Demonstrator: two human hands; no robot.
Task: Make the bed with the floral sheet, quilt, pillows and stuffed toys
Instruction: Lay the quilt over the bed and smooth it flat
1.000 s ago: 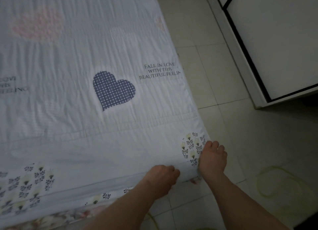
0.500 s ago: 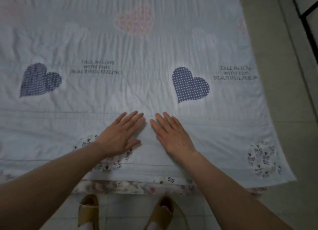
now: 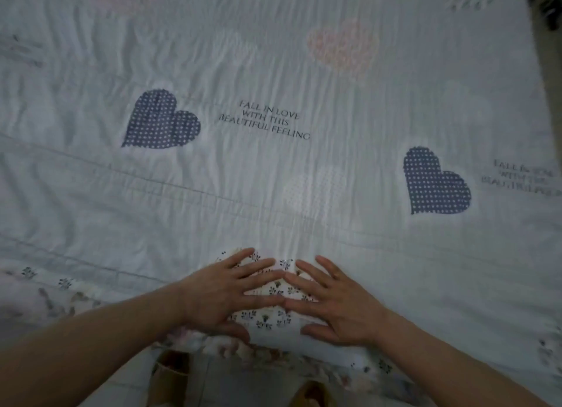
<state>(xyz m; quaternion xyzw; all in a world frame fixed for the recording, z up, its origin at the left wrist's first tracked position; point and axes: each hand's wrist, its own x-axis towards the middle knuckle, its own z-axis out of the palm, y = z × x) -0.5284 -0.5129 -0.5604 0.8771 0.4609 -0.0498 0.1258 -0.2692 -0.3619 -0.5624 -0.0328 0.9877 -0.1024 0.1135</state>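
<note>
Head view: both hands lie flat on the quilt (image 3: 273, 178) close to its near edge. The left hand (image 3: 219, 297) and right hand (image 3: 337, 303) are palm down with fingers splayed, fingertips almost meeting over a round flower-print patch (image 3: 273, 318); neither pinches cloth. Change noted: a second ago both hands gripped the quilt's right-hand corner beside the floor. Half a second ago they lay flat side by side further up the quilt, and now they sit nearer the hem and further left along it. The dotted heart (image 3: 158, 120) and its twin (image 3: 435, 181) have slid right in view accordingly. Reading: corner pull is finished and the step in hand is smoothing. The quilt covers the bed across the whole frame, with fine lengthwise wrinkles remaining above the hands. The floral sheet (image 3: 258, 353) shows only as a strip under the quilt's near hem, above a slipper (image 3: 170, 373) on the floor. Pillows and stuffed toys are not in view, so that part looks not yet done. Next move probably calls for outward strokes, pressed lightly so the hem does not drag off the sheet.
</note>
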